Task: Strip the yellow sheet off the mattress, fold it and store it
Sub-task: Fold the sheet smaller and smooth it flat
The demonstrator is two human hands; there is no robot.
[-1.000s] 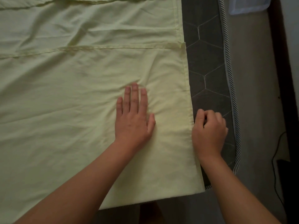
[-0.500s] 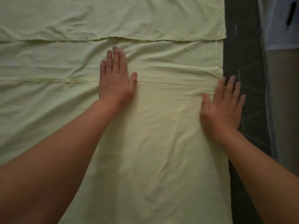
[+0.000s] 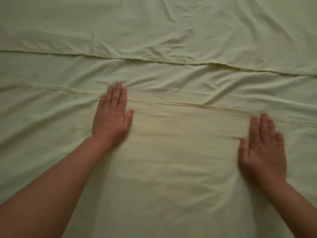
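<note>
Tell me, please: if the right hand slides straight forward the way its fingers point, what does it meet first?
Probably the hemmed edge of the yellow sheet, just ahead of the right hand; its fingertips almost touch it.

- The light is dim and even, with a dull yellow-green cast over the whole view.
- Shadows are soft. They show only as faint darkening along creases and folds, with no sharp edges.
- The lower middle is a little brighter and warmer, and the left side and the corners are duller.
- From above, a pale yellow sheet (image 3: 171,31) lies flat and fills the view to every edge.
- The picture is slightly blurred.
</note>
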